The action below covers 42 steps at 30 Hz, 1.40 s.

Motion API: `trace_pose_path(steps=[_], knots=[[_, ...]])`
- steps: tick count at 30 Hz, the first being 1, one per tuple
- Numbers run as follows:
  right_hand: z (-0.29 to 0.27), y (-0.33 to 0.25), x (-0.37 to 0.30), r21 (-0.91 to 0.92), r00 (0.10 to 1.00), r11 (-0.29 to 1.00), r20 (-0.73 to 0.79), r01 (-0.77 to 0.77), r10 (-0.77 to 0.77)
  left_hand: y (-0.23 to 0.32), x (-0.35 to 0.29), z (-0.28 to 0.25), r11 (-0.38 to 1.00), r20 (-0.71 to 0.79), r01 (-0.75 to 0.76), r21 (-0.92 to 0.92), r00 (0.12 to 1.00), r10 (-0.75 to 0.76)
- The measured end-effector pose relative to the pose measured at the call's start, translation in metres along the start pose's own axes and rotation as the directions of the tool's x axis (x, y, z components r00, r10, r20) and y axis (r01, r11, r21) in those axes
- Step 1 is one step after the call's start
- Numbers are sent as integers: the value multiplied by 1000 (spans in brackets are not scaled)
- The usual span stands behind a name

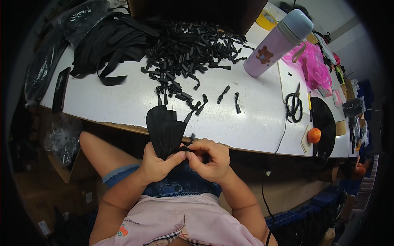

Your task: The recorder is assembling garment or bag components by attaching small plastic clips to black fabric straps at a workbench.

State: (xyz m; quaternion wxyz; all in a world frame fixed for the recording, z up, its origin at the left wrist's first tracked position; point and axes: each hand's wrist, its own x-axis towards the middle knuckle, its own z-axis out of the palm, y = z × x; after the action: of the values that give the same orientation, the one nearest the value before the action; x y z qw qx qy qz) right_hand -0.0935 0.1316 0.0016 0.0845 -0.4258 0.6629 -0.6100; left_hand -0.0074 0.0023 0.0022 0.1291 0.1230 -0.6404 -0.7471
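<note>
— At the near edge of the table (254, 123), what do the two hands have?

— The left hand (158, 166) is closed around the near end of a bundle of black strips (165, 129), whose far end points toward the table top. The right hand (211, 160) pinches a small dark thing (186, 148) between thumb and forefinger, close against the left fingertips.

— Is that a strip's end or a separate piece?

— I can't tell; the fingers cover most of it. A dark tip (192, 137) pokes up just beyond the right fingers.

— What could go wrong from here?

— The strips could slide out of line, I'd say, if the left grip slackens while its thumb helps at the pinch. The small dark thing could drop too, being held by fingertips alone. And a swing of the bundle might knock away one of the small black pieces (201, 104) lying near it.

— How do the strips look?

— Flat, dull and soft, overlapped like a half-open fan: wide and uneven at the far end, gathered narrow in the left hand.

— And what lies around them?

— A pile of similar pieces (184, 53) spreads over the far middle, a heap of black bands (115, 41) lies far left, and scissors (294, 107) rest well apart on the right.
</note>
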Motion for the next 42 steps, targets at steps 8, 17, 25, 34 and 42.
trace_pose_path(steps=[8, 17, 25, 34, 42], knots=[[8, 3, 3, -353, 954, 899, -50, 261, -296, 3, 1, 0, 991, 13, 133, -22, 991, -133], [-2, -4, 4, -156, 998, 986, 31, 56, -52, -7, -2, 2, 1000, -12, -26, -11, 1000, 26], [-1, 0, 0, -10, 1000, 1000, -2, -12, 12, -4, -1, 1, 998, 7, -52, 42, 999, 52], [0, 1, 3, -214, 992, 969, 25, 124, -122, -8, 1, -4, 995, 19, 13, 99, 1000, -15], [0, -1, 2, -224, 984, 959, -9, 172, -179, -8, 2, -1, 1000, 27, 22, -2, 999, -22]])
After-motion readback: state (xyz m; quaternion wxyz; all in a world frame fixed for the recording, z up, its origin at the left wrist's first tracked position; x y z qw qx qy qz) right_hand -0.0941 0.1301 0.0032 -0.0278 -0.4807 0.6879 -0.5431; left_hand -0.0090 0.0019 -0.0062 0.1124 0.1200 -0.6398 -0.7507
